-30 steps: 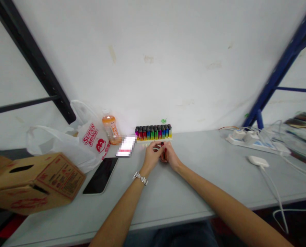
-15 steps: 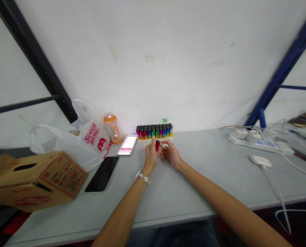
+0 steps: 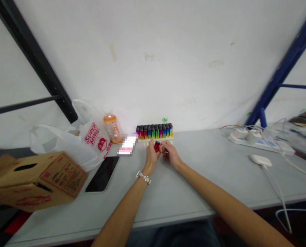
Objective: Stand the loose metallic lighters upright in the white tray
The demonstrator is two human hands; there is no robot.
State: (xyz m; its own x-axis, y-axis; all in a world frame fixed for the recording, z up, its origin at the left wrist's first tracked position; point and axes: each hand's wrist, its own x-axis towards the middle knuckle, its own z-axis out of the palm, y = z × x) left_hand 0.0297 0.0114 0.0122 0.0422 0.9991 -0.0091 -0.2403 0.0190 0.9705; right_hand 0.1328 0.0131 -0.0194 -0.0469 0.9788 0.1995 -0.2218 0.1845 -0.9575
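Note:
A red lighter [image 3: 156,147] with a dark top is pinched in my left hand [image 3: 151,157], which wears a silver bracelet at the wrist. Close against its right side is my right hand [image 3: 171,153], its fingers curled together at the lighter. What those fingertips grip, if anything, is too small to make out. Just behind both hands, rows of multicoloured lighters [image 3: 156,132] with black tops stand upright in a pale tray [image 3: 170,138].
Left of the hands are a black phone [image 3: 102,174], a blurred white item [image 3: 127,145], an orange-capped drink bottle [image 3: 112,128], a plastic bag [image 3: 74,145] and a cardboard box [image 3: 36,180]. A power strip [image 3: 261,142] and a white charger [image 3: 261,160] with cables lie right.
My right fingers have curled in closer to the red lighter. The lighter has tilted and dropped slightly in my left hand.

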